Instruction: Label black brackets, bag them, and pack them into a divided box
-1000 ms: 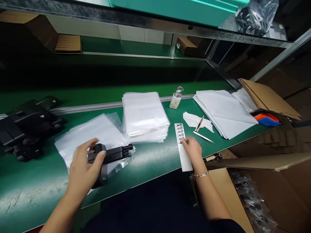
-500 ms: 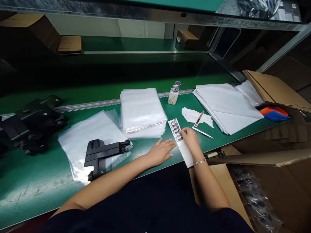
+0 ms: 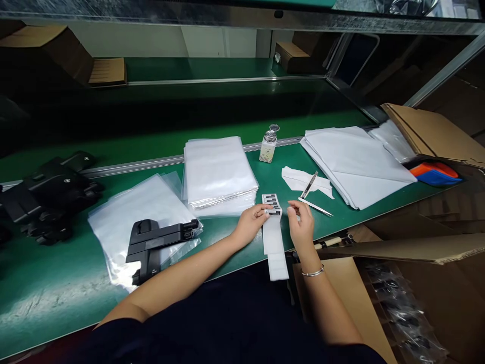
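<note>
A strip of white labels [image 3: 275,238] with black print at its far end lies over the table's front edge. My left hand [image 3: 248,226] pinches its printed part between thumb and fingers. Just right of the strip, my right hand [image 3: 303,228] is raised with its fingers curled in; whatever they hold, if anything, is too small to make out. Beyond it are tweezers [image 3: 316,207] and a craft knife [image 3: 309,185] on a torn white paper [image 3: 291,177]. A stack of clear plastic bags [image 3: 220,172] stands beyond my left hand.
A black device part [image 3: 151,245] rests on loose clear bags [image 3: 132,202] at left, near more black parts [image 3: 49,197]. A small bottle [image 3: 268,147] stands behind. White sheets [image 3: 352,162] and a cardboard box [image 3: 435,131] lie right. Overhead runs a metal shelf edge [image 3: 227,23].
My left hand has gone from lying flat on the table to pinching the label strip. The strip has turned and lifted at its printed end. My right hand has come off it.
</note>
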Tool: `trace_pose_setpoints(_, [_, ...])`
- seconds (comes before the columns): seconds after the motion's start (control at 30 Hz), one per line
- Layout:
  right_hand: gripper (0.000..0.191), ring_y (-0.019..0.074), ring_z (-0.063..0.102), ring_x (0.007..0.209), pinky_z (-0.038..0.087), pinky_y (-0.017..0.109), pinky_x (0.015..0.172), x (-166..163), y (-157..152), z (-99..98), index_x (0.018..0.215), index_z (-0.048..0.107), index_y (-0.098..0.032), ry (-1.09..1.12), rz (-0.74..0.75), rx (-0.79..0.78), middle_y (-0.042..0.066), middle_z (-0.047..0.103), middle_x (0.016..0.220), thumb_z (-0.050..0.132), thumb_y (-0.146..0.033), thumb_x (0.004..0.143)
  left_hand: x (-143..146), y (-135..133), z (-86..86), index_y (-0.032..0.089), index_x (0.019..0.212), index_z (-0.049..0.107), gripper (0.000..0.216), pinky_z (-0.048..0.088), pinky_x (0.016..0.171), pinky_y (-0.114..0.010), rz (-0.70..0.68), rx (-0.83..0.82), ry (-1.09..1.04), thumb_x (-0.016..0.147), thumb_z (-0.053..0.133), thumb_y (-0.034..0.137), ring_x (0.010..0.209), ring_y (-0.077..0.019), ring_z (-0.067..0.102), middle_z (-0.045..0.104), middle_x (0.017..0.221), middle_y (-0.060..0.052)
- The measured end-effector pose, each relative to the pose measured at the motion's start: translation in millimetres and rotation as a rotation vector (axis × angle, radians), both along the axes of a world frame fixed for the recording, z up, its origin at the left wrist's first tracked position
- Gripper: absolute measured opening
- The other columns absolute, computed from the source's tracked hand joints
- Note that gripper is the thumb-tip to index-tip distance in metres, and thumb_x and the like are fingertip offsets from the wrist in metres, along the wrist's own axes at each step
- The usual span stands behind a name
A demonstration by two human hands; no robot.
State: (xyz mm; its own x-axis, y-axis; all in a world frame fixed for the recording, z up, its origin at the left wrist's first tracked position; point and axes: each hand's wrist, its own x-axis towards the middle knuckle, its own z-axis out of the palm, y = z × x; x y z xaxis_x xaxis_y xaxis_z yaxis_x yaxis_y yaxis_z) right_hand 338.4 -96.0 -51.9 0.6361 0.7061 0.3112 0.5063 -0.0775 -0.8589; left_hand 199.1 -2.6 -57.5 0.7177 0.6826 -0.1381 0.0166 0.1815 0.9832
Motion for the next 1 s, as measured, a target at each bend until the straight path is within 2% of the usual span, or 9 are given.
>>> trace_pose_setpoints(0.1, [0.019, 0.0259, 0.060, 0.097, 0.048, 0.043, 0.088, -1.3, -10.3, -4.7, 0.098, 0.070, -0.025, -0.392, 0.060, 0.021, 0.009, 0.067, 0.101, 0.055, -0.035, 0.091, 1.3, 0.7, 1.0, 0.015, 0.096, 0.066, 0.026, 0.043, 0.060, -0.023, 0.015, -0.007, 0.015, 0.078, 0.065, 0.033, 0.061, -0.0119, 0.057, 0.061, 0.066, 0.002])
trace_pose_setpoints(0.23, [0.010, 0.0238, 0.063, 0.090, 0.046, 0.044, 0.091, -5.5, -18.1, -7.6, 0.085, 0.070, -0.028, -0.627, 0.036, 0.023, 0.006, 0.070, 0.095, 0.061, -0.028, 0.089, 7.2, 2.3, -0.5, 0.014, 0.095, 0.065, 0.025, 0.046, 0.064, -0.024, -0.009, -0.031, 0.040, 0.076, 0.065, 0.031, 0.066, -0.0134, 0.061, 0.066, 0.073, -0.001])
trace_pose_setpoints(0.4, [0.011, 0.0245, 0.065, 0.093, 0.043, 0.051, 0.100, -5.4, -23.3, 5.9, 0.084, 0.066, -0.026, -0.421, -0.052, 0.162, 0.006, 0.070, 0.095, 0.060, -0.034, 0.087, 0.6, -5.9, 12.6, 0.009, 0.139, 0.042, 0.074, 0.053, 0.083, -0.035, -0.197, 0.106, 0.193, 0.071, 0.068, 0.019, 0.093, -0.0246, 0.070, 0.073, 0.103, -0.014])
trace_pose_setpoints(0.5, [0.026, 0.0255, 0.065, 0.095, 0.050, 0.046, 0.089, -4.8, -16.9, 9.4, 0.094, 0.065, -0.022, 0.006, 0.007, 0.068, 0.009, 0.071, 0.098, 0.053, -0.045, 0.089, -35.5, -6.5, 40.3, 0.013, 0.153, 0.024, 0.090, 0.053, 0.088, -0.042, -0.295, 0.449, 0.427, 0.076, 0.068, 0.027, 0.100, -0.0312, 0.070, 0.072, 0.111, -0.015])
trace_pose_setpoints(0.6, [0.036, 0.0274, 0.066, 0.090, 0.051, 0.043, 0.082, -6.9, -8.3, 3.6, 0.095, 0.068, -0.020, 0.117, 0.182, -0.259, 0.011, 0.073, 0.096, 0.057, -0.052, 0.084, -106.0, 17.6, 65.5, 0.022, 0.143, 0.047, 0.056, 0.053, 0.091, -0.044, -0.252, 0.667, 0.593, 0.090, 0.054, 0.036, 0.102, -0.0312, 0.070, 0.073, 0.113, -0.011])
trace_pose_setpoints(0.67, [0.041, 0.0299, 0.066, 0.089, 0.050, 0.045, 0.081, -8.3, -3.1, 0.5, 0.095, 0.069, -0.018, 0.013, 0.145, -0.377, 0.013, 0.073, 0.096, 0.058, -0.055, 0.080, -169.5, 43.2, 69.6, 0.023, 0.135, 0.057, 0.044, 0.049, 0.100, -0.044, -0.087, 0.735, 0.661, 0.097, 0.037, 0.034, 0.113, -0.0277, 0.065, 0.070, 0.122, -0.008])
trace_pose_setpoints(0.73, [0.040, 0.0315, 0.065, 0.093, 0.048, 0.048, 0.085, -11.8, 4.2, 3.1, 0.093, 0.069, -0.017, -0.107, 0.047, -0.321, 0.015, 0.072, 0.099, 0.056, -0.054, 0.081, -233.3, 64.3, 61.1, 0.022, 0.129, 0.060, 0.044, 0.039, 0.112, -0.047, 0.113, 0.808, 0.763, 0.097, 0.032, 0.030, 0.131, -0.0271, 0.052, 0.062, 0.135, -0.006])
trace_pose_setpoints(0.83, [0.030, 0.0312, 0.062, 0.106, 0.044, 0.050, 0.095, -33.3, 23.8, 19.0, 0.082, 0.066, -0.019, -0.151, 0.061, -0.142, 0.013, 0.069, 0.109, 0.058, -0.047, 0.084, -293.1, 72.6, 34.1, 0.019, 0.137, 0.053, 0.046, 0.030, 0.118, -0.050, 0.189, 0.734, 0.773, 0.097, 0.033, 0.032, 0.143, -0.0287, 0.036, 0.045, 0.150, -0.010])
trace_pose_setpoints(1.0, [0.023, 0.0292, 0.058, 0.115, 0.040, 0.051, 0.103, -123.0, 74.2, 40.0, 0.069, 0.063, -0.022, 0.045, 0.528, -0.110, 0.010, 0.068, 0.112, 0.061, -0.040, 0.084, -275.2, 38.4, 4.9, 0.018, 0.139, 0.049, 0.045, 0.029, 0.119, -0.050, 0.344, 0.630, 0.660, 0.097, 0.035, 0.026, 0.145, -0.0282, 0.030, 0.040, 0.147, -0.014])
